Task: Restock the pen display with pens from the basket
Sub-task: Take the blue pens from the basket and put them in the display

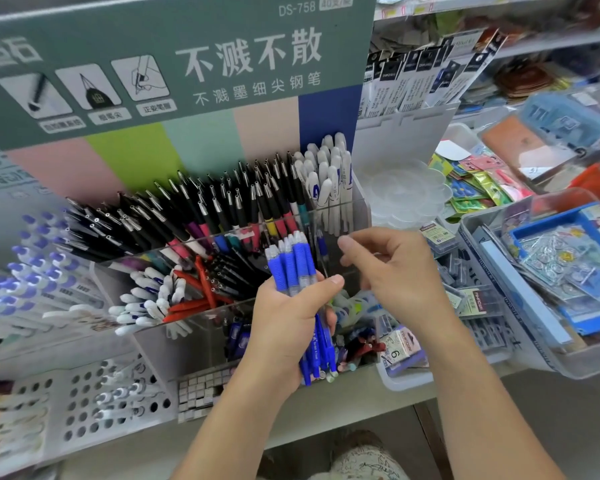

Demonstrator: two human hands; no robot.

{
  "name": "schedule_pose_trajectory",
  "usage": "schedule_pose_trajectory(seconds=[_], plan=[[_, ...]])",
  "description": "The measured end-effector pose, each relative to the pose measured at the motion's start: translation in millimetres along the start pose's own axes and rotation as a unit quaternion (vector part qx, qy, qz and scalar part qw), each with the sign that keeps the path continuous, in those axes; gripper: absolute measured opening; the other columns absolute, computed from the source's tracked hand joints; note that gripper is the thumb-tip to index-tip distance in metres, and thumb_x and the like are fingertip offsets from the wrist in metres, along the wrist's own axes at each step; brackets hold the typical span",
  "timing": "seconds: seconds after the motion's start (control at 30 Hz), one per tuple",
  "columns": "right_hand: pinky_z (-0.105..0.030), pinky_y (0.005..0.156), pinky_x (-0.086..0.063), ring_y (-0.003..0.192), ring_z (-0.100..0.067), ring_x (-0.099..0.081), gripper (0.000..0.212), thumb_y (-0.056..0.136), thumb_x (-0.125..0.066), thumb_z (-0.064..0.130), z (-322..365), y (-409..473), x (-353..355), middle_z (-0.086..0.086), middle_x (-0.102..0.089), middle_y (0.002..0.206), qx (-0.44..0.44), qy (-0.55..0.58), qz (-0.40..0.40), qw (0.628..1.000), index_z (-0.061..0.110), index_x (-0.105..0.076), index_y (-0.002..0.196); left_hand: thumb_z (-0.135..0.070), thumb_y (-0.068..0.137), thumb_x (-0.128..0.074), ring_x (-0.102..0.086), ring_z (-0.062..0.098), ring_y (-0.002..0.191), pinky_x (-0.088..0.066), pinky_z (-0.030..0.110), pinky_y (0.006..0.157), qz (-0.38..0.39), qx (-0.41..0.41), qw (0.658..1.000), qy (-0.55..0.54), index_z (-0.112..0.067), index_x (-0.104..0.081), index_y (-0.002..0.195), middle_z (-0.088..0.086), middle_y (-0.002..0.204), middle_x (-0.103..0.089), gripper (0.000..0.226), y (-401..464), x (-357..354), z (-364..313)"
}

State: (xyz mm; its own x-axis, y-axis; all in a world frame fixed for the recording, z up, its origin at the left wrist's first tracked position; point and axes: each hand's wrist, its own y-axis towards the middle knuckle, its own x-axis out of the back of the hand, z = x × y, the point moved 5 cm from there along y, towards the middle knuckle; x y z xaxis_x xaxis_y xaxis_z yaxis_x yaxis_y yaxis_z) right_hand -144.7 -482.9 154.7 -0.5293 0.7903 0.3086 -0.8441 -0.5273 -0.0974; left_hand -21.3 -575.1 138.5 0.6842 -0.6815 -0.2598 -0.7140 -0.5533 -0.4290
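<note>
Head view: left hand [288, 320] grips a bundle of blue pens [297, 271], tips up, in front of the clear display [357, 206]. Right hand [392, 268] hovers just beside the tips, fingers loosely curled, holding nothing. Draw one pen at a time from the bundle top; keep the remainder clamped and upright.

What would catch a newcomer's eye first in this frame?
The bundle of blue pens gripped in the left hand at centre, with the right hand beside it, fingers loosely curled and holding nothing. Behind them, the clear pen display bristles with black pens under a green sign.
</note>
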Motion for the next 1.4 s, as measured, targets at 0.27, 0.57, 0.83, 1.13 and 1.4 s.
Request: schedule_pose_trajectory(seconds=[0.27, 0.57, 0.83, 1.13, 1.4], plan=[[-0.012, 0.042, -0.038, 0.042, -0.002, -0.051, 0.007, 0.086, -0.074, 0.007, 8.0, -18.8, -7.9, -0.001, -0.063, 0.058, -0.115, 0.206, 0.086, 0.968, 0.0, -0.074, 0.085, -0.003, 0.084, -0.074, -0.05, 0.016, 0.045, -0.044, 0.027, 0.047, 0.037, 0.028, 0.999, 0.022, -0.001, -0.067, 0.099, 0.011, 0.068, -0.061, 0.017, 2.2, -19.5, 1.5], [-0.018, 0.04, -0.033, 0.042, -0.01, -0.05, 0.027, 0.092, -0.065, 0.01, -4.6, -18.5, -3.2, -0.001, -0.057, 0.054, -0.17, 0.186, 0.056, 0.966, 0.013, -0.065, 0.065, -0.014, 0.085, -0.075, -0.048, 0.014, 0.045, -0.044, 0.024, 0.042, 0.068, 0.091, 0.993, -0.026, -0.007, -0.067, 0.091, 0.006, 0.063, -0.053, 0.012, 0.2, -26.5, 10.9], [-0.018, 0.044, -0.047, 0.051, -0.011, -0.057, 0.007, 0.099, -0.06, 0.005, 6.7, -3.3, 36.1, -0.012, -0.068, 0.076, 0.009, 0.408, -0.17, 0.897, 0.008, -0.06, 0.092, -0.022, 0.073, -0.074, -0.044, 0.01, 0.043, -0.04, 0.02, 0.04, 0.066, 0.136, 0.981, -0.126, -0.014, -0.056, 0.08, 0.001, 0.062, -0.053, 0.021, 2.3, -16.8, 7.7], [-0.022, 0.063, -0.056, 0.067, -0.007, -0.067, 0.026, 0.092, -0.07, 0.012, 0.8, 0.2, 3.1, 0.013, -0.069, 0.078, 0.165, -0.052, -0.184, 0.968, 0.024, -0.069, 0.115, -0.007, 0.079, -0.063, -0.043, 0.008, 0.043, -0.042, 0.021, 0.04, 0.071, 0.159, 0.966, -0.191, -0.014, -0.053, 0.079, -0.002, 0.059, -0.045, 0.012, 0.3, -8.0, 9.9], [-0.047, 0.071, -0.057, 0.079, -0.032, -0.071, 0.022, 0.088, -0.073, 0.018, -6.3, 13.7, -23.5, -0.004, -0.076, 0.088, 0.172, -0.197, -0.156, 0.952, 0.02, -0.065, 0.109, -0.003, 0.09, -0.057, -0.046, 0.012, 0.047, -0.045, 0.024, 0.042, 0.057, 0.151, 0.97, -0.183, -0.011, -0.053, 0.087, 0.003, 0.065, -0.051, 0.009, -3.1, -4.1, 7.6]])
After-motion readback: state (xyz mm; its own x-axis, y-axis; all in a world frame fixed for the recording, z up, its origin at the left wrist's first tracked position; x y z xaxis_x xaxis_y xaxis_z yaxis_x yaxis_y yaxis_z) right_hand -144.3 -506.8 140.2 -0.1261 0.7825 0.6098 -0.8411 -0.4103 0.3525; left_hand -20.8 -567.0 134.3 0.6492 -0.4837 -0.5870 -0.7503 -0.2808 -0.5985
